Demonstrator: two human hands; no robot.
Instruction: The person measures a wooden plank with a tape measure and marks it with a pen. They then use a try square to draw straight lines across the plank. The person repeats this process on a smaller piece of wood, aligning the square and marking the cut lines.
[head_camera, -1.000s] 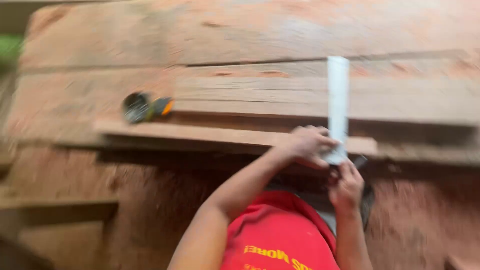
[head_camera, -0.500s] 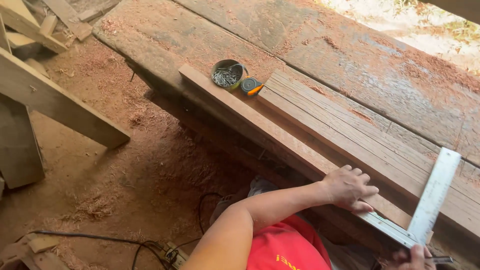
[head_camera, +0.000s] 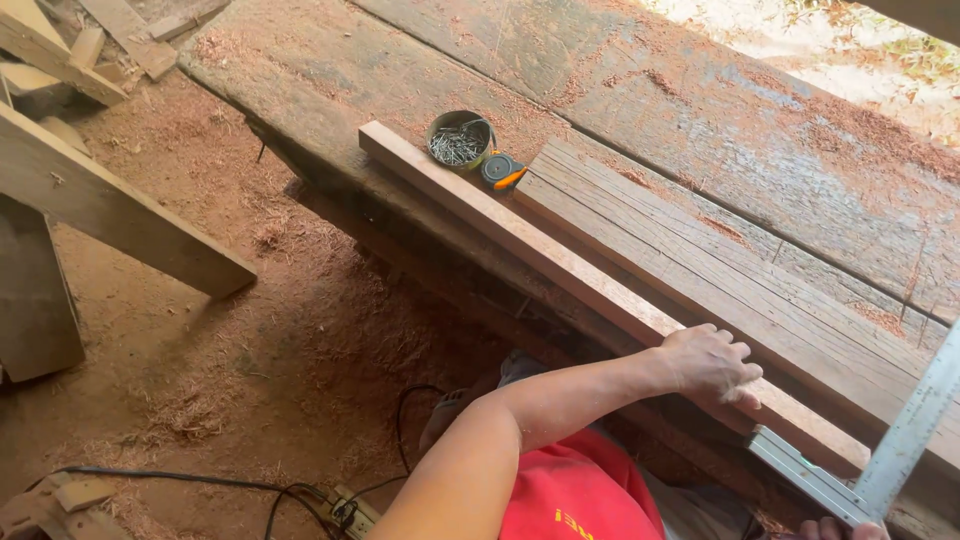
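My left hand (head_camera: 705, 365) lies on a long, narrow wooden strip (head_camera: 520, 240), fingers curled over its top near the right end. The strip runs diagonally along the front edge of a heavy timber bench (head_camera: 330, 70). A metal try square rests against the strip's right end: its ruled blade (head_camera: 915, 430) crosses the boards and its stock (head_camera: 808, 478) sits along the strip's front side. Only the fingertips of my right hand (head_camera: 840, 528) show at the bottom edge, on the stock.
A round tin of nails (head_camera: 458, 140) and an orange-black tape measure (head_camera: 502, 170) sit on the bench beside stacked boards (head_camera: 740, 270). On the sawdust floor lie a black cable (head_camera: 200, 480), a power strip (head_camera: 345, 512) and wooden beams (head_camera: 120, 220) at left.
The view has swung from facing the bench straight on to looking along it at an angle. My left hand stays on the strip and the square stays at its right end.
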